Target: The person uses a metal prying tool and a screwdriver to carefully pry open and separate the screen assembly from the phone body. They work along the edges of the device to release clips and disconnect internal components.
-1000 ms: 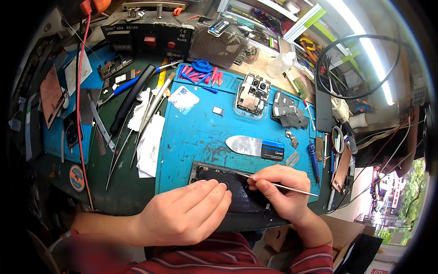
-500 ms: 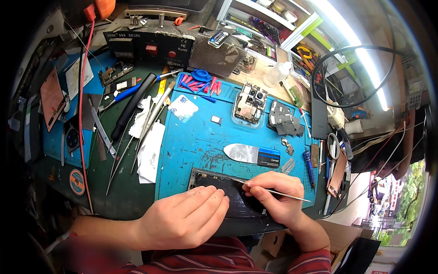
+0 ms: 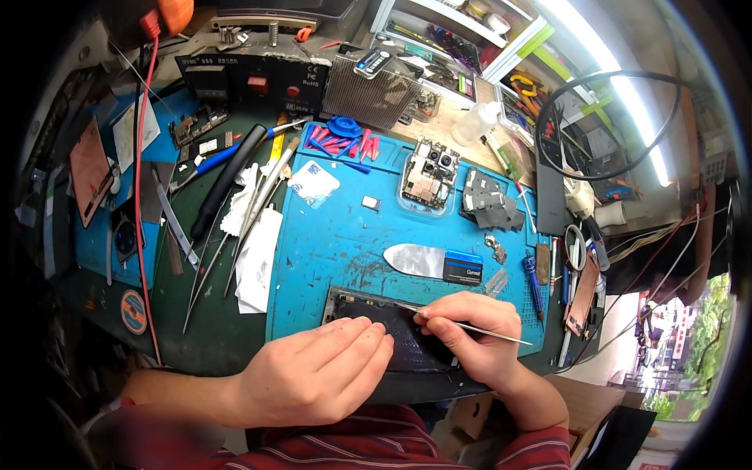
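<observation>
Head view, table point(image 3: 227, 337) near edge: dark flat device point(image 3: 415, 352) lies by near side of blue mat point(image 3: 337, 243). L hand point(image 3: 325, 372) covers its near-L part, fingers bent & tog.; can't tell if gripping. R hand point(image 3: 478, 325) fingers pinch thin metal tool point(image 3: 497, 336), tip at device's far edge. Beyond, on mat: broad blade point(image 3: 413, 260) w/ blue-black handle, circuit board point(image 3: 431, 172) w/ clear tray point(image 3: 427, 210) under.
</observation>
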A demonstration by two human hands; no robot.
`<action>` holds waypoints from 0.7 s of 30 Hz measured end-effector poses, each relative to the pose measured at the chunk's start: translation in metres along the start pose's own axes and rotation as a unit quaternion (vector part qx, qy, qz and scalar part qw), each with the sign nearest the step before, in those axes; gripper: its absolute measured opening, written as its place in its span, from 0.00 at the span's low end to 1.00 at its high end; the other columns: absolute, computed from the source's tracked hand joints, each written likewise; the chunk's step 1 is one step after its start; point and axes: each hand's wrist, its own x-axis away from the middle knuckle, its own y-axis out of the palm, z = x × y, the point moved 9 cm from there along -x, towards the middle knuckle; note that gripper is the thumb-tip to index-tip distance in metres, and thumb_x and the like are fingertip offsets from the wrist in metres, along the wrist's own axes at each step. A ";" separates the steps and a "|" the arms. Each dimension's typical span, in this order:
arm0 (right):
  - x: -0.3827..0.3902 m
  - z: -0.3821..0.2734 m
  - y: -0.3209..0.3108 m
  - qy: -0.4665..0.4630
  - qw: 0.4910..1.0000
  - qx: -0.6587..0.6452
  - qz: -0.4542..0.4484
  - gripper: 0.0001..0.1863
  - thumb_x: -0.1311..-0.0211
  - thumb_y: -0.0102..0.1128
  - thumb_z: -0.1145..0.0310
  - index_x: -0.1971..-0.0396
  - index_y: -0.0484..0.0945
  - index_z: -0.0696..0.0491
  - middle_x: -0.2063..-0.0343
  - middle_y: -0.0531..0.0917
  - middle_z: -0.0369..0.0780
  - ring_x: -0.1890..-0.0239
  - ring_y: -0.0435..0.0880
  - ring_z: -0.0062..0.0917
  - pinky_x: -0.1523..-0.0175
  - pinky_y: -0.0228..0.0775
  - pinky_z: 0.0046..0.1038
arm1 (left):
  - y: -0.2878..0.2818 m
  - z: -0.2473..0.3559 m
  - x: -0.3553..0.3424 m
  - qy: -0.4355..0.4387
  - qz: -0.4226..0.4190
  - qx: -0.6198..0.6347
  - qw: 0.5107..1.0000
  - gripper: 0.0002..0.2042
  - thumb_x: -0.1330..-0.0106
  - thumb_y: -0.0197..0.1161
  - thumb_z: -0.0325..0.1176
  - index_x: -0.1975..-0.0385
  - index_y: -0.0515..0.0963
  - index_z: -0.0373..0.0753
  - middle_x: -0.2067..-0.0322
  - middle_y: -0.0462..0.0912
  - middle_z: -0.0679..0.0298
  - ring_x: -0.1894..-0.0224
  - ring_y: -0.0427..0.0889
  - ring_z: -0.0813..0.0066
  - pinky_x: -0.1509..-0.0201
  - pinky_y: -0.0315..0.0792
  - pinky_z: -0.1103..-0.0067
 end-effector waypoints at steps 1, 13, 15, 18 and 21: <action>0.001 0.000 0.000 0.001 1.000 -0.002 0.002 0.05 0.31 0.72 0.78 0.59 0.91 0.61 0.63 0.94 0.44 0.61 0.95 0.32 0.55 0.86 0.29 | 0.000 0.000 0.000 0.000 -0.002 0.000 1.000 0.13 0.43 0.69 0.27 0.59 0.89 0.33 0.56 0.91 0.59 0.55 0.93 0.65 0.52 0.90 0.75; 0.011 -0.009 -0.013 -0.055 0.995 0.069 0.048 0.08 0.35 0.77 0.77 0.57 0.90 0.59 0.61 0.93 0.45 0.59 0.94 0.35 0.52 0.86 0.32 | -0.006 -0.008 0.005 -0.028 0.015 0.038 0.999 0.17 0.42 0.68 0.25 0.51 0.88 0.32 0.53 0.91 0.55 0.54 0.94 0.64 0.55 0.89 0.76; 0.018 -0.022 -0.021 -0.116 0.980 0.132 0.095 0.11 0.36 0.76 0.78 0.54 0.88 0.59 0.60 0.92 0.46 0.58 0.92 0.38 0.52 0.84 0.34 | -0.011 -0.012 0.010 -0.035 0.020 0.066 0.997 0.22 0.36 0.66 0.28 0.41 0.84 0.32 0.47 0.88 0.57 0.50 0.93 0.66 0.53 0.87 0.78; 0.039 -0.027 -0.042 -0.145 0.947 0.234 0.166 0.14 0.33 0.69 0.82 0.49 0.85 0.60 0.57 0.88 0.49 0.56 0.89 0.40 0.49 0.81 0.37 | -0.033 -0.018 0.014 -0.073 0.038 0.134 0.988 0.23 0.34 0.65 0.26 0.37 0.81 0.33 0.49 0.87 0.57 0.54 0.91 0.63 0.55 0.86 0.75; 0.065 -0.024 -0.067 -0.108 0.918 0.314 0.218 0.15 0.30 0.64 0.84 0.46 0.83 0.62 0.53 0.86 0.51 0.52 0.87 0.41 0.44 0.79 0.38 | -0.044 -0.030 0.035 -0.124 0.088 0.163 0.975 0.20 0.31 0.67 0.24 0.38 0.82 0.36 0.52 0.88 0.57 0.57 0.90 0.62 0.56 0.85 0.73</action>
